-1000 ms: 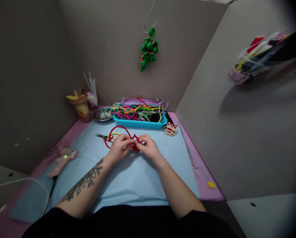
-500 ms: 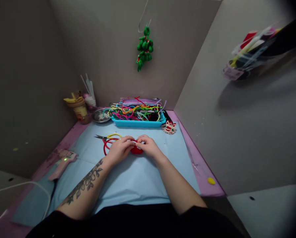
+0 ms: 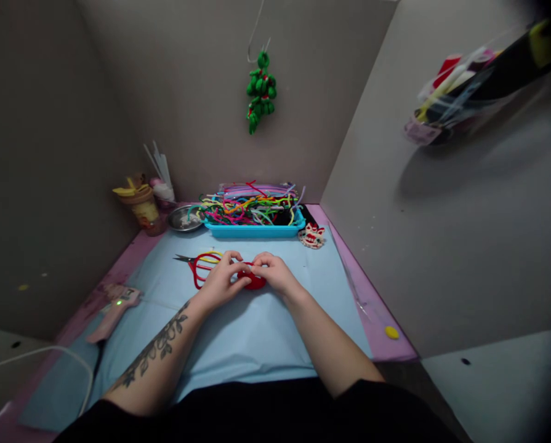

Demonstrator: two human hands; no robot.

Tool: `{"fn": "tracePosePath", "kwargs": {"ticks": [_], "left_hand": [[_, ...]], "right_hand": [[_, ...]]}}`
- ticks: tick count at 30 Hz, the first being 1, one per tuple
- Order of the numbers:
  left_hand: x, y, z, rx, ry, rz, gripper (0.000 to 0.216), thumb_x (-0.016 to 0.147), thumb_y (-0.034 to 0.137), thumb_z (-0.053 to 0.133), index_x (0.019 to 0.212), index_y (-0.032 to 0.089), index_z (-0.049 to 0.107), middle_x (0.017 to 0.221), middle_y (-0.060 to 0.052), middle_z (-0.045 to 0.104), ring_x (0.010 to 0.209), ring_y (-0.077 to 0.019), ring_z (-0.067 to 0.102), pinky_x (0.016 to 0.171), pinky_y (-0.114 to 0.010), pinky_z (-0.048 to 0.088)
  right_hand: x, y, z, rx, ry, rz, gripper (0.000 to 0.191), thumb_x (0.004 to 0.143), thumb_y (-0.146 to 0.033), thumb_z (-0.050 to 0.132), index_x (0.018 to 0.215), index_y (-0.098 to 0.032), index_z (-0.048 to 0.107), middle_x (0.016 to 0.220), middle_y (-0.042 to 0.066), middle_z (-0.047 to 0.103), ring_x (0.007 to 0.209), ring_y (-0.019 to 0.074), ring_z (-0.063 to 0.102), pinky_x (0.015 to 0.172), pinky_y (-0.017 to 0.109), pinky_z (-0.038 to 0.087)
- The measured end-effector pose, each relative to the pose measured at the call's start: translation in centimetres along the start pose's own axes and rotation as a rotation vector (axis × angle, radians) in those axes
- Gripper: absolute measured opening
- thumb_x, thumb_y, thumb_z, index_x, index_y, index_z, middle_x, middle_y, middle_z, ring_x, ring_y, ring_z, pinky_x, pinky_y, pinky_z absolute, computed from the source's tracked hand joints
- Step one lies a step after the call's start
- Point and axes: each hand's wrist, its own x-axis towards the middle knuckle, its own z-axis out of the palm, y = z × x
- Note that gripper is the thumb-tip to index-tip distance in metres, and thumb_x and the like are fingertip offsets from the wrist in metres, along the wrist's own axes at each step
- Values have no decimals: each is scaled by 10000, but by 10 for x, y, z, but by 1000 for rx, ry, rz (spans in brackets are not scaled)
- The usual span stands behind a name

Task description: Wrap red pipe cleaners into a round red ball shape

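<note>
A red pipe-cleaner piece (image 3: 253, 280) lies on the light blue mat (image 3: 238, 332) between my two hands. My left hand (image 3: 220, 282) pinches its left side with bent fingers. My right hand (image 3: 273, 274) pinches its right side. The red pipe cleaner's free length (image 3: 196, 271) loops out to the left of my left hand, over a yellow pipe cleaner (image 3: 210, 253). Small scissors (image 3: 185, 259) lie just left of that loop.
A blue tray (image 3: 255, 231) heaped with coloured pipe cleaners stands at the back. A metal dish (image 3: 183, 218), a cup (image 3: 142, 207), a small red-and-white figure (image 3: 313, 235), a pink glue gun (image 3: 113, 309) and a yellow bead (image 3: 391, 332) lie around. Grey walls enclose the desk; a green ornament (image 3: 259, 92) hangs behind.
The raised red loop has come down flat onto the mat and shrunk toward my left hand. Both hands stay pinched on the red piece, working it.
</note>
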Motion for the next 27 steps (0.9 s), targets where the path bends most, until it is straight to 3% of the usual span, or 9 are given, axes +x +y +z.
{"fn": "tracePosePath", "kwargs": {"ticks": [12, 14, 16, 18, 20, 22, 24, 26, 27], "left_hand": [[-1, 0, -1, 20, -18, 27, 147, 829, 290, 561, 907, 206, 654, 1153, -85, 436, 992, -194, 541, 891, -350, 446], [-1, 1, -2, 13, 50, 49, 135, 826, 265, 564, 895, 203, 661, 1162, -88, 444, 939, -178, 548, 866, -343, 455], [-2, 3, -3, -14, 196, 80, 124, 825, 230, 563, 890, 200, 664, 1146, -92, 472, 915, -170, 543, 846, -337, 457], [-3, 4, -3, -68, 330, 119, 117, 821, 203, 565, 892, 200, 658, 1053, -85, 531, 899, -167, 544, 810, -321, 465], [-4, 3, 0, -137, 362, 129, 109, 818, 198, 569, 892, 200, 650, 924, -65, 574, 837, -157, 553, 740, -291, 473], [-3, 1, 5, -191, 370, 48, 95, 812, 221, 580, 879, 197, 642, 869, -55, 586, 787, -151, 554, 688, -275, 468], [0, -2, 12, -261, 437, -142, 170, 775, 268, 629, 929, 197, 629, 972, -76, 582, 858, -172, 561, 714, -292, 468], [3, -2, 18, -462, 473, -365, 412, 702, 316, 705, 1079, 214, 573, 1170, -107, 526, 1006, -215, 550, 780, -325, 470], [4, -2, 20, -623, 431, -456, 531, 682, 337, 723, 1163, 234, 523, 1251, -117, 487, 1050, -231, 545, 796, -340, 473]], "right_hand": [[0, 5, 3, 26, -18, 28, 152, 615, -295, 671, 539, -179, 610, 792, 14, 562, 801, 165, 535, 805, 298, 388], [1, 7, 2, -1, -7, 10, 163, 639, -303, 657, 545, -182, 599, 764, 7, 561, 783, 162, 533, 784, 293, 392], [3, 9, 2, -5, 29, 20, 184, 665, -326, 636, 559, -186, 580, 717, -3, 556, 737, 155, 526, 730, 283, 399], [5, 11, 1, 29, 69, 74, 201, 683, -365, 613, 598, -188, 568, 665, -11, 553, 670, 146, 512, 657, 272, 397], [7, 10, 1, 89, 97, 141, 227, 692, -409, 589, 665, -184, 575, 639, -13, 564, 612, 138, 497, 604, 267, 389], [9, 9, 1, 159, 122, 167, 269, 700, -442, 573, 730, -175, 588, 651, -6, 589, 594, 134, 497, 588, 265, 390], [9, 7, 2, 238, 144, 147, 299, 699, -462, 582, 763, -170, 597, 674, 1, 612, 604, 133, 509, 596, 264, 398], [9, 5, 4, 324, 133, 125, 316, 694, -475, 608, 780, -171, 605, 695, 7, 631, 621, 135, 526, 615, 266, 409], [8, 5, 5, 363, 118, 121, 327, 692, -482, 620, 798, -173, 611, 707, 10, 639, 628, 138, 534, 626, 270, 416]]}}
